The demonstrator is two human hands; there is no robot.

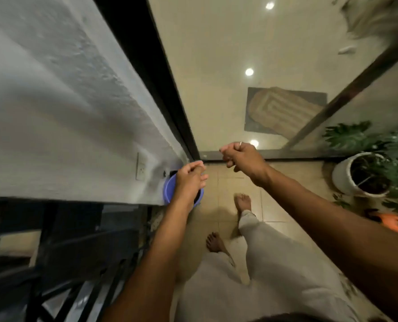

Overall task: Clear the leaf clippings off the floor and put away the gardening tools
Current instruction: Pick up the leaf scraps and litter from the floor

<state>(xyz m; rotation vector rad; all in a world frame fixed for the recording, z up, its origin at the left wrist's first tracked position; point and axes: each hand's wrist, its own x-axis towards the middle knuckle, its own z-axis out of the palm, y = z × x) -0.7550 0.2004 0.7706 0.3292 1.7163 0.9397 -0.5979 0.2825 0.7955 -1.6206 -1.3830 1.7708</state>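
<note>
Home balcony: tiled floor (274,205), sliding glass door (216,77), potted plant (346,175), railing (77,263) (doormat (284,110) inside).

Both arms outstretched, left grip (190,180) half-curled, right grip (242,156) fisted, held higher

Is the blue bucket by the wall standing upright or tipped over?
Upright: the blue bucket stands with its open mouth facing up, below the left hand. Its contents cannot be told.

The left hand (190,182) is covering most of the bucket (169,190), hiding its inside. Whether it or the right hand (242,156) is gripping anything is not showing. An orange thing (394,223) is running off the right edge; a pale shape (379,17) is blurring top right.
</note>
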